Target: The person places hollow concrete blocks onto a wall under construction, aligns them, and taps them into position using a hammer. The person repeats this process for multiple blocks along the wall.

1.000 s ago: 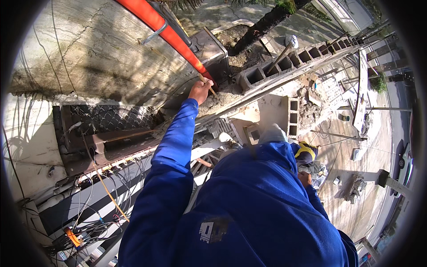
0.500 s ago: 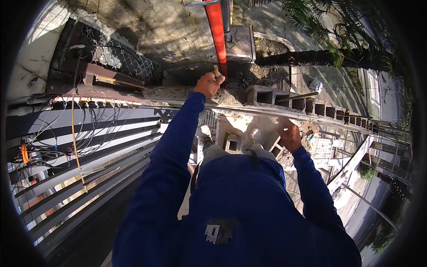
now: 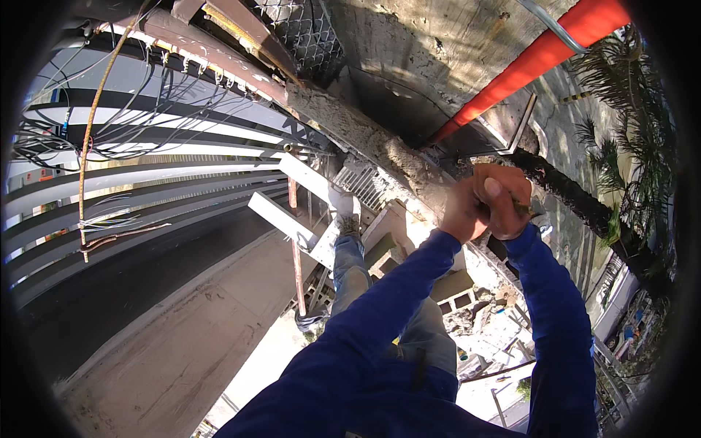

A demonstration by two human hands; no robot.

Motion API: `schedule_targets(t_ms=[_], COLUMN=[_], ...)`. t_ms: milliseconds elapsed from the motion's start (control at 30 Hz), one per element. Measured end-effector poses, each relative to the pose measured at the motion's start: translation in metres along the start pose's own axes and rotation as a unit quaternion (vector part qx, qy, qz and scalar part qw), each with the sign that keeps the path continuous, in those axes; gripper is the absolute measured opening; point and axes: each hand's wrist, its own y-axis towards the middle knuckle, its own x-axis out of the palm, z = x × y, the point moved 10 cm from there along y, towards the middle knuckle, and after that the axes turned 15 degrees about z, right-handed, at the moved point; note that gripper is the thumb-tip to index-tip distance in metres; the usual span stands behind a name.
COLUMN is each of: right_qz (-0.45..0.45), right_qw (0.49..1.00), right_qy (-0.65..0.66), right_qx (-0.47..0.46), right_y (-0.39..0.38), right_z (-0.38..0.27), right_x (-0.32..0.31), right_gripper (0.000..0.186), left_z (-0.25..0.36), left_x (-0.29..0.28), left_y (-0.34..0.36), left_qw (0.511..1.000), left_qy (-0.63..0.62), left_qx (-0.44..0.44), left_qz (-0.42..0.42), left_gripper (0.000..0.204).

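Brown piece [image 3: 524,210]: one small end is seen beside the right hand; the rest is hidden by the fingers, so its kind cannot be told. It is held above the wall, on the side toward the tree trunk [image 3: 584,201].
Right hand [image 3: 506,208]: the fingers are curled closed, apparently around the brown piece.
Left hand [image 3: 464,212]: it is pressed against the right hand, or overlapped by it; whether anything is gripped in its fingers cannot be told.
Wall ledge [image 3: 409,168]: it is covered with rough, lumpy mortar and passed by the hands from above; contact is not shown.
Done so far: the ledge is built up as a long strip, and the red pipe [image 3: 526,69] is held by a metal strap [image 3: 551,25] at its upper part.
Left to do: the ledge top is left uneven and unsmoothed, which is judged to be unfinished; how much work remains cannot be told.
Ground beyond: a hollow block [image 3: 456,299] is set among rubble, near the person's leg.
Left side: loose wires [image 3: 44,139] are strung near the fence slats [image 3: 146,175].
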Motion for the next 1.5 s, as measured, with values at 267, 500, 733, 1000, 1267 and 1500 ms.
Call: schedule_targets(t_ms=[267,500,733,1000,1267,1500], right_qz=[0.044,0.051,-0.035,-0.026,-0.064,-0.077], right_qw=[0.983,0.987,0.996,0.994,0.983,0.977], right_qy=[0.115,0.05,-0.082,-0.104,-0.123,-0.148], right_qx=[0.137,0.142,-0.001,-0.001,0.119,0.129], right_y=[0.012,0.032,0.088,0.099,0.117,0.155], right_z=[0.028,0.03,0.026,0.041,0.097,0.149], right_x=[0.052,0.086,0.162,0.191,0.251,0.294], right_gripper=[0.048,0.052,0.029,0.023,0.025,0.018], left_z=[-0.005,-0.008,-0.03,-0.07,-0.115,-0.131], left_x=[-0.038,-0.062,-0.124,-0.18,-0.228,-0.258], left_y=[0.029,0.047,0.075,0.113,0.145,0.169], left_qw=[0.987,0.982,0.955,0.953,0.947,0.94], left_qy=[-0.047,-0.102,-0.294,-0.291,-0.274,-0.275], left_qx=[0.151,0.156,0.005,-0.086,-0.16,-0.195], left_qz=[0.021,-0.025,-0.029,0.013,0.047,0.049], left_gripper=[0.018,0.024,0.031,0.029,0.027,0.026])
